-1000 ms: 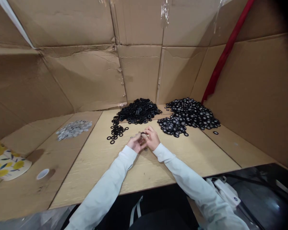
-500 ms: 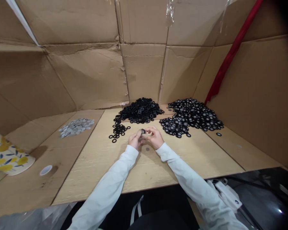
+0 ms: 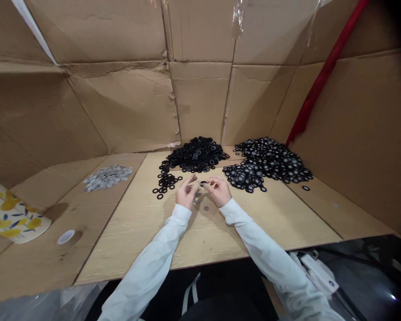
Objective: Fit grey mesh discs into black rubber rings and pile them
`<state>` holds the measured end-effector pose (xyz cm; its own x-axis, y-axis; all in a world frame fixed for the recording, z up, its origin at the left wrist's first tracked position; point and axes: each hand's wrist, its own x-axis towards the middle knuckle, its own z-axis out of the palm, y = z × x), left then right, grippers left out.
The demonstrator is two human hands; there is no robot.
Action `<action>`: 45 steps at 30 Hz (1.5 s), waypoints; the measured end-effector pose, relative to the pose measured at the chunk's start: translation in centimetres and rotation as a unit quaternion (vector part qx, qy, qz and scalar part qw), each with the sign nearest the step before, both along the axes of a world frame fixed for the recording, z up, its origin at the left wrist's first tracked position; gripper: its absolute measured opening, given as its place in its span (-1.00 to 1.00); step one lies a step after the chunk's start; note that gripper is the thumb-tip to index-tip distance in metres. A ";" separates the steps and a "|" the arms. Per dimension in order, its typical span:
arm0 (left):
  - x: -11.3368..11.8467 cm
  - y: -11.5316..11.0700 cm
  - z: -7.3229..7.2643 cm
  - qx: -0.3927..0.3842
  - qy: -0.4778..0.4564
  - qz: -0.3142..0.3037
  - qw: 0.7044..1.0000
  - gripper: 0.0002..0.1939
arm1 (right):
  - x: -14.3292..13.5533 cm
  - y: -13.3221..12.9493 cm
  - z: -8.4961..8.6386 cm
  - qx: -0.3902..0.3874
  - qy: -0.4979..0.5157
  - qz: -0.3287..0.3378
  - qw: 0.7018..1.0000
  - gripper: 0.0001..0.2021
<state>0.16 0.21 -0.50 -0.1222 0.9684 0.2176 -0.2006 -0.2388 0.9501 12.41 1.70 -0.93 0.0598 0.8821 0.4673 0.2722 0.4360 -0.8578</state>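
Over the middle of the pale board, my right hand (image 3: 219,191) pinches a small black ring (image 3: 203,183) between thumb and fingers. Just left of it is my left hand (image 3: 186,192), its fingers closed near the ring; what they hold, if anything, is too small to make out. A few small grey discs (image 3: 206,208) lie on the board below and between the hands. Behind the hands rises a heap of black rings (image 3: 197,154), with loose rings (image 3: 167,182) spilling to its left. To the right spreads a pile of black rings with pale centres (image 3: 270,160).
Grey discs (image 3: 107,177) form a low pile at the left. A lemon-patterned container (image 3: 15,214) and a white round item (image 3: 66,236) are at the far left. Cardboard walls (image 3: 200,102) surround the board (image 3: 137,240), and a red cloth strip (image 3: 321,80) hangs at the right.
My hands have drawn slightly apart. The black ring now shows at my right fingertips, and more grey discs are visible on the board between the hands.
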 end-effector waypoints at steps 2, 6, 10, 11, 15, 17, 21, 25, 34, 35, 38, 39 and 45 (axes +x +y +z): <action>0.0 0.1 0.1 0.004 0.010 -0.024 1.000 -0.66 | -0.1 0.0 -0.1 -0.004 -0.011 0.007 1.000 -0.89; 0.1 0.1 0.5 -0.016 0.017 -0.026 0.999 -0.79 | -0.5 0.1 -0.5 -0.003 0.023 0.056 0.998 -0.90; 0.3 -0.1 1.0 -0.044 -0.039 -0.023 0.998 -0.80 | -0.8 0.3 -0.6 -0.001 0.041 0.099 0.994 -0.89; 0.2 -0.1 1.1 -0.053 -0.057 -0.025 0.997 -0.80 | -0.8 0.3 -0.5 0.000 0.041 0.109 0.993 -0.89; -0.1 0.1 1.2 -0.106 -0.120 -0.049 0.986 -0.78 | -0.5 0.4 -0.3 0.007 0.034 0.143 0.989 -0.91; -0.1 0.1 1.1 -0.133 -0.142 -0.048 0.980 -0.78 | -0.5 0.5 -0.4 0.005 0.023 0.141 0.990 -0.91; 0.3 -0.2 0.9 -0.122 -0.132 -0.020 0.984 -0.79 | -0.8 0.4 -0.7 0.008 -0.026 0.063 0.998 -0.92; 0.7 -0.5 0.8 -0.087 -0.092 -0.014 0.992 -0.77 | -1.0 0.1 -0.8 0.034 -0.082 -0.001 0.996 -0.93; 0.4 -0.1 1.0 -0.288 -0.228 -0.194 0.910 -0.75 | -1.5 -0.9 0.1 0.089 -0.128 -0.015 0.988 -0.90; 0.3 -0.2 0.9 -0.288 -0.238 -0.218 0.902 -0.77 | -1.5 -0.9 0.2 0.088 -0.124 -0.017 0.988 -0.90; 0.3 -0.2 0.5 -0.277 -0.264 -0.254 0.888 -0.81 | -1.6 -0.9 0.1 0.075 -0.102 -0.027 0.992 -0.89; 0.3 -0.2 0.4 -0.275 -0.269 -0.257 0.887 -0.82 | -1.6 -0.8 0.1 0.070 -0.099 -0.029 0.992 -0.89; 0.1 0.0 0.3 -0.285 -0.266 -0.255 0.885 -0.87 | -1.5 -1.3 0.5 0.069 -0.153 -0.050 0.985 -0.87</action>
<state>0.26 0.19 -0.19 0.4251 0.8604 -0.2812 -0.5987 0.5002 0.6256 10.93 0.38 -0.39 -0.0186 0.8062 0.5913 0.5564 0.4997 -0.6639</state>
